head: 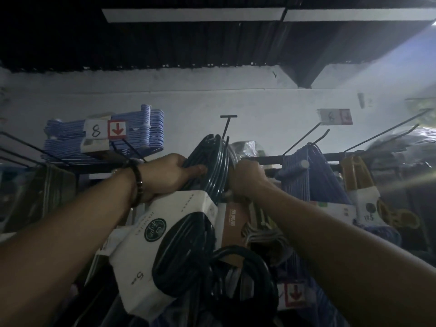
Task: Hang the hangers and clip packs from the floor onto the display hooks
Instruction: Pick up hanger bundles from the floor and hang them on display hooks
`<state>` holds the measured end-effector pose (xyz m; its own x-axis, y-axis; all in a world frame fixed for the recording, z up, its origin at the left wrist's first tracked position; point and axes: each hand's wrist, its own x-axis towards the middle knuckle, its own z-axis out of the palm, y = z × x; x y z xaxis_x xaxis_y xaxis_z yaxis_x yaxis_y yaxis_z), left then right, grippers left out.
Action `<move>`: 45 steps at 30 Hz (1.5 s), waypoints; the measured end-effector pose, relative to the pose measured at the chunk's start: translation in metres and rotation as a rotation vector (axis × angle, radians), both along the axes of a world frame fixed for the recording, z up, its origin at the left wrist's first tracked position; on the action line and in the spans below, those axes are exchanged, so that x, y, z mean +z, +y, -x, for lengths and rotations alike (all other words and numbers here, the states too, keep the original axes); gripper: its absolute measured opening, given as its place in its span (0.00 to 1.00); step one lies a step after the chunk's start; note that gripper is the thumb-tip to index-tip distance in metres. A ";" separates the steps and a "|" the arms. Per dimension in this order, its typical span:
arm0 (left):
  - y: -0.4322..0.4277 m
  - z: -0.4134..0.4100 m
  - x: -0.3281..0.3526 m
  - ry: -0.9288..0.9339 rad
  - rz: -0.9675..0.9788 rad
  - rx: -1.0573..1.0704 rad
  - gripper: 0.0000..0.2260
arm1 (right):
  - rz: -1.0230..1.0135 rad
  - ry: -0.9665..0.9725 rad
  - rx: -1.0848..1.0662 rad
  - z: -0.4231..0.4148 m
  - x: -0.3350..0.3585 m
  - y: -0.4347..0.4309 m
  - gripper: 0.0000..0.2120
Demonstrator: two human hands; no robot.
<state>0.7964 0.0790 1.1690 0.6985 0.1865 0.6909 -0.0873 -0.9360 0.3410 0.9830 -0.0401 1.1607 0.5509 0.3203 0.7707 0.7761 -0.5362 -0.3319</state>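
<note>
Left of the hook [226, 128], a tag [105, 130] reads "8" beside a red arrow. Your left hand [165, 178] grips the dark hanger pack [212, 159] at the hook; its white sleeve [132, 256] shows a green seal and "5". Your right hand [247, 180] is curled just right of the hook, holding what, I cannot tell. Farther right, another tag [335, 116] reads "6".

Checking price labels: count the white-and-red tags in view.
3: tag marked 8 upper left, by the blue hangers; blurred tag upper right; lower tag low, right of centre. More may hide behind stock.
</note>
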 end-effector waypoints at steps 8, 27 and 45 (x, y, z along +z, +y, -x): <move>0.000 -0.021 -0.038 -0.082 -0.149 0.092 0.19 | 0.203 -0.003 0.033 0.007 -0.003 -0.048 0.30; -0.087 -0.022 -0.176 -0.331 0.279 -0.169 0.25 | 0.103 -0.047 0.177 0.125 -0.168 -0.145 0.12; -0.363 -0.224 -0.175 -0.143 0.063 -0.037 0.21 | 0.082 0.061 0.007 -0.106 -0.155 -0.385 0.10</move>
